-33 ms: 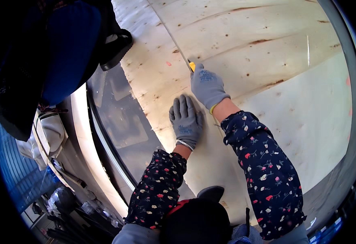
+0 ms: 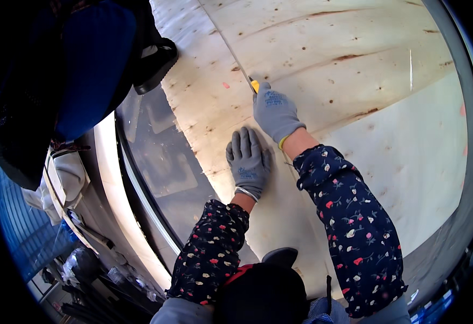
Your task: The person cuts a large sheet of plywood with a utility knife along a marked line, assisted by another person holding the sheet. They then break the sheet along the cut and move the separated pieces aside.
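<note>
Rests the gloved left hand (image 2: 249,168) palm down on the pale plywood (image 2: 312,48), with fingers (image 2: 245,143) stretched forward, lying close together with only slight gaps, and thumb alongside. Grips a yellow tool (image 2: 255,86) in the gloved right hand (image 2: 277,112), farther forward and to the right, with fingers closed around it; cannot tell each one's exact placing. Has the tool's dark tip at a dark seam (image 2: 228,46) running across the wood. Wears flowered sleeves (image 2: 363,237). Has another person's black shoe (image 2: 161,62) at upper left, near the wood's ragged edge.
</note>
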A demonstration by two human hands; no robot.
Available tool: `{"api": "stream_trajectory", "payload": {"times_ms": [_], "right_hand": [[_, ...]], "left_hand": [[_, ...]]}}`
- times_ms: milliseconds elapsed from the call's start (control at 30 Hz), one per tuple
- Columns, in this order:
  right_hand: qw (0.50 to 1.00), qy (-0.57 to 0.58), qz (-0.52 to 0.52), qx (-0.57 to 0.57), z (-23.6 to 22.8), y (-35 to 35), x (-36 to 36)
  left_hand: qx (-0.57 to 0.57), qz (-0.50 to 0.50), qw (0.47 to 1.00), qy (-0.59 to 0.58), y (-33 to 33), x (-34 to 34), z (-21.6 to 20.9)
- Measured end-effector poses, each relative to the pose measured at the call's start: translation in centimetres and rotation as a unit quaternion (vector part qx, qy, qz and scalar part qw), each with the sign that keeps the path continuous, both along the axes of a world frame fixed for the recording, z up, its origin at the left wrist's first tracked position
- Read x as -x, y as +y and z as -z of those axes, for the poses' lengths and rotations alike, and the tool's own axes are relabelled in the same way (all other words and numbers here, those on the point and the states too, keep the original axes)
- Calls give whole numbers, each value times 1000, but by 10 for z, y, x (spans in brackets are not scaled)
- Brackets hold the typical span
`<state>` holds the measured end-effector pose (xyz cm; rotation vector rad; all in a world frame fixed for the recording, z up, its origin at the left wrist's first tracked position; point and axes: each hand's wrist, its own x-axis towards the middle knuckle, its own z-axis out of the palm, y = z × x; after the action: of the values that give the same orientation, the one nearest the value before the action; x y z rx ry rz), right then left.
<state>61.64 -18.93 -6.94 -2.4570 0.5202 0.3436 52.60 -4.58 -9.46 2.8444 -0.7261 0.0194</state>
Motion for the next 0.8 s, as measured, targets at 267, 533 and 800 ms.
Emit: {"api": "stream_trajectory", "payload": {"times_ms": [267, 533, 800], "right_hand": [[999, 46, -8, 8, -2, 10, -29], [999, 50, 4, -5, -1, 9, -3], [998, 54, 0, -31, -13, 12, 72]], "left_hand": [[-5, -3, 1000, 16, 1, -3, -2], [-19, 9, 1000, 11, 0, -4, 1], [-23, 2, 1000, -1, 0, -1, 2]]}}
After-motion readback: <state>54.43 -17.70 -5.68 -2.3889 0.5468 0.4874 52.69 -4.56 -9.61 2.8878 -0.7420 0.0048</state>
